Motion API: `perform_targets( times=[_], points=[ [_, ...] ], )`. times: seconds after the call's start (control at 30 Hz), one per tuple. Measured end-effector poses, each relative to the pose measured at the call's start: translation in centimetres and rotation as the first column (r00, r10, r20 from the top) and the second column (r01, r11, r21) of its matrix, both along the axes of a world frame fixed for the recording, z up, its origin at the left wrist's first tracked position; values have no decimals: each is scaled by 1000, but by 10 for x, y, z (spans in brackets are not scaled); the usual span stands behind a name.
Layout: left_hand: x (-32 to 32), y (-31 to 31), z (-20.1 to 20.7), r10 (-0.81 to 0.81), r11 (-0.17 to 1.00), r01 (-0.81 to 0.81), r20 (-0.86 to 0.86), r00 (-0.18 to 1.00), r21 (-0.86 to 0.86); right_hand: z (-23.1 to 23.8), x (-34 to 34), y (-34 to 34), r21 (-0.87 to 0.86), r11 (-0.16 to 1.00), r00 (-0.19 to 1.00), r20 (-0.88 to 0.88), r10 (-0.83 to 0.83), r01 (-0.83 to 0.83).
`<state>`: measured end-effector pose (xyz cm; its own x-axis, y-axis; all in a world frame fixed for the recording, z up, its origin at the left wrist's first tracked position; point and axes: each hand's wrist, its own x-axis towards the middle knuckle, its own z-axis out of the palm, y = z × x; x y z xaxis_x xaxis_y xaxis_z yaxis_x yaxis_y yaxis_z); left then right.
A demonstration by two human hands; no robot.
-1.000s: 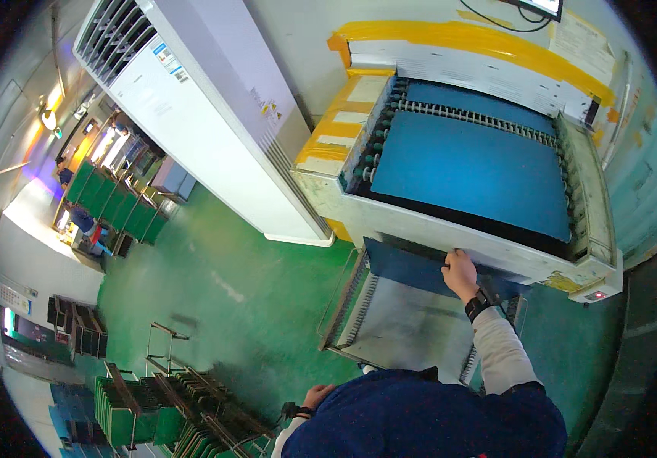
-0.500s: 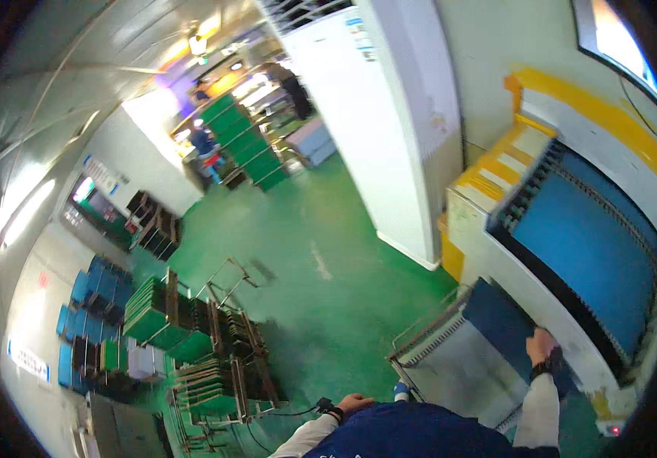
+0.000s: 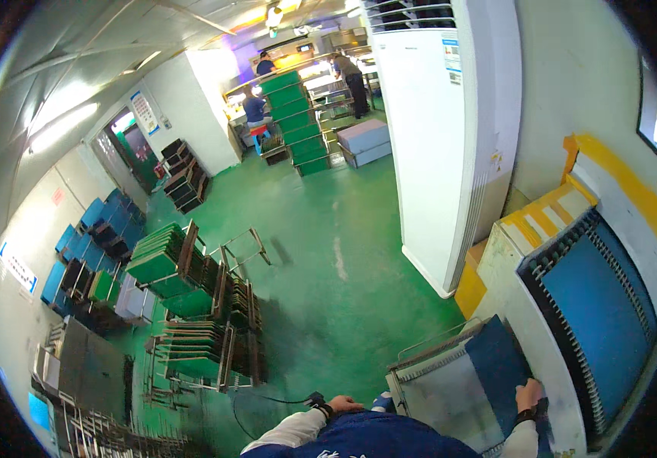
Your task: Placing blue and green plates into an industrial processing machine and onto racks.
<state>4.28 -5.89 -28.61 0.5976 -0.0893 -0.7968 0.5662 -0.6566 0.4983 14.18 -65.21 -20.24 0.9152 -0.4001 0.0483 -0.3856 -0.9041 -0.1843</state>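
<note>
Low in front of my body, my left hand point(image 3: 342, 404) lies with its fingers stretched out against my blue top point(image 3: 389, 435), apparently holding nothing. A cable leads to a small dark device point(image 3: 314, 399) beside its wrist. At the lower right, my right hand point(image 3: 528, 395) is closed at the right edge of a dark blue board point(image 3: 499, 357). That board lies over the right part of a grey rack point(image 3: 441, 393) with a row of toothed slots along its far side. The fingertips of this hand are partly hidden.
On my right stands a white machine with a blue roller-lined bed point(image 3: 595, 286). A tall white cabinet point(image 3: 429, 160) rises beyond it. Racks of green boards point(image 3: 183, 286) stand to the left, blue bins point(image 3: 88, 244) along the wall. People point(image 3: 351, 80) work far off.
The view has turned to the right and steadied, so the room sits more upright. My right hand stays at the board's edge, and my left hand stays in front of my body.
</note>
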Motion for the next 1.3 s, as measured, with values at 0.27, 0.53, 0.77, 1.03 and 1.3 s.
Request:
perform_targets(
  times=[0.27,0.53,0.77,1.03,1.3],
  points=[
    [-13,2,-20,-17,997,7,140,990,75,9,-4,-5,-38,998,996,-69,51,-54],
    [3,-8,-4,-36,999,35,97,995,12,66,-29,-9,-157,982,973,188,137,-108],
    [17,-2,1,35,998,-35,0,999,-44,183,-17,29,-24,999,998,62,28,-26],
    [53,-15,0,-65,998,66,59,996,-15,257,-63,7,332,941,938,302,-169,62],
    [85,-38,15,-213,974,216,60,975,-65,231,-140,6,-45,940,708,671,-222,337]
  ],
)
